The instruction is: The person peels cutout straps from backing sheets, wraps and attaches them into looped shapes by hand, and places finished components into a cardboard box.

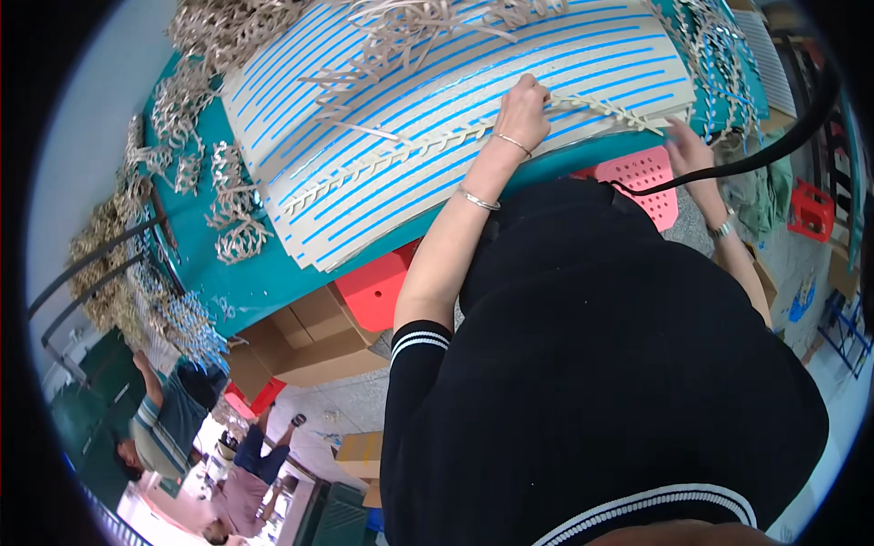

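Observation:
A long pale-yellow leafy strip (391, 156), with small leaf shapes along a stem, lies across a stack of cream sheets (300, 244) marked with blue lines. My left hand (524, 116) is closed over the middle of this strip; its fingertips are partly hidden. Beyond that hand the strip runs on to the right edge of the sheets. Close to its right end is my right hand (692, 162), beside the table's near edge. Motion smears its fingers, so I cannot see whether they touch the strip.
Bundles of curled beige strips (232, 27) lie on the green table (264, 287). Blue-and-beige strands (724, 73) hang at the far right. Below are a cardboard box (309, 337) and a pink perforated stool (642, 182). A black cable (774, 150) passes by my right hand. Two people sit at lower left.

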The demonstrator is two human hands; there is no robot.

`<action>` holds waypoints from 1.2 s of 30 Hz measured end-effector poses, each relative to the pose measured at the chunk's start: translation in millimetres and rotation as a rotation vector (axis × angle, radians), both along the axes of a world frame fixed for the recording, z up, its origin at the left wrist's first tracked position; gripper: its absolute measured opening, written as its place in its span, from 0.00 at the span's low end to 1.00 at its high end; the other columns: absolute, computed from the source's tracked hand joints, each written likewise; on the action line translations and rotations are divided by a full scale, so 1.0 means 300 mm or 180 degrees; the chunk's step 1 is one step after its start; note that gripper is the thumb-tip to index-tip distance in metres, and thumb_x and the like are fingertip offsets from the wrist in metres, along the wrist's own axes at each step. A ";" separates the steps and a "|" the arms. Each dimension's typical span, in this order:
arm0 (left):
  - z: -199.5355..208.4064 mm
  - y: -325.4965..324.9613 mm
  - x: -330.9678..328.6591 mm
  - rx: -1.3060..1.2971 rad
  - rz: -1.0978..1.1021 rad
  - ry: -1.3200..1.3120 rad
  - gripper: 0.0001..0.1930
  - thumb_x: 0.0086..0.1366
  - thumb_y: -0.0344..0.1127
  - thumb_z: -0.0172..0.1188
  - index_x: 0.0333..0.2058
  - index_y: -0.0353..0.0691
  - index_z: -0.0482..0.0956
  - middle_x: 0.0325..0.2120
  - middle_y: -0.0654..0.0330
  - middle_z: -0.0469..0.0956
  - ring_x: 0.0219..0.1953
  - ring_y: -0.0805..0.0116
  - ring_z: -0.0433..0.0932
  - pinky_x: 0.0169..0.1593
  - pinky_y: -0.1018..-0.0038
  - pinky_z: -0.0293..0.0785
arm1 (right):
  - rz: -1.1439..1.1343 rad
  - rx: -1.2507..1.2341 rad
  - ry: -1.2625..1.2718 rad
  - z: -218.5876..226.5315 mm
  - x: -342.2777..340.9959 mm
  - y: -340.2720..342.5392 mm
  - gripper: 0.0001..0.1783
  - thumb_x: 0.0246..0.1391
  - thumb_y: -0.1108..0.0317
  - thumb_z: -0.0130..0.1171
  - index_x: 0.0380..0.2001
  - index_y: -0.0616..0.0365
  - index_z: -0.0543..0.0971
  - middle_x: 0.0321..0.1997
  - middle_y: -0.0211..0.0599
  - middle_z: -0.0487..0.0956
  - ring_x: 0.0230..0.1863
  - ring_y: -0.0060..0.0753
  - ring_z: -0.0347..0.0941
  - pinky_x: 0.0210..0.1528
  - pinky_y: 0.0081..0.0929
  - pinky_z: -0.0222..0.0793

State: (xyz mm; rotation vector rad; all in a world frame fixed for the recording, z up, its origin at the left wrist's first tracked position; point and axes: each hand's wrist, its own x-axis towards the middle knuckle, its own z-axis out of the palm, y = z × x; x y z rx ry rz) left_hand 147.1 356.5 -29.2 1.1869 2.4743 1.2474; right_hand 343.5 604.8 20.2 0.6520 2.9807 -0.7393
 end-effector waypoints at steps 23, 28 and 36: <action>0.125 -0.335 -0.185 0.1945 0.0795 -0.2720 0.11 0.59 0.22 0.54 0.41 0.26 0.76 0.35 0.51 0.78 0.34 0.65 0.79 0.41 0.74 0.77 | 0.1125 0.2064 0.0988 0.009 -0.217 -0.024 0.15 0.40 0.80 0.51 0.34 0.57 0.76 0.35 0.37 0.75 0.37 0.40 0.72 0.36 0.31 0.70; 0.171 -0.562 -0.134 0.2425 0.1800 -0.2048 0.05 0.54 0.20 0.51 0.27 0.29 0.77 0.29 0.55 0.77 0.28 0.70 0.75 0.35 0.77 0.73 | 0.0957 0.2345 0.1450 0.122 -0.329 0.014 0.16 0.45 0.79 0.51 0.41 0.57 0.74 0.36 0.37 0.76 0.36 0.38 0.73 0.36 0.29 0.69; 0.117 -0.847 0.015 0.2691 0.3459 -0.2026 0.04 0.53 0.20 0.53 0.23 0.34 0.76 0.24 0.58 0.76 0.27 0.70 0.74 0.33 0.77 0.72 | 0.1446 0.2575 0.1441 0.115 -0.374 0.116 0.22 0.43 0.79 0.50 0.46 0.56 0.73 0.38 0.35 0.75 0.39 0.36 0.71 0.41 0.29 0.68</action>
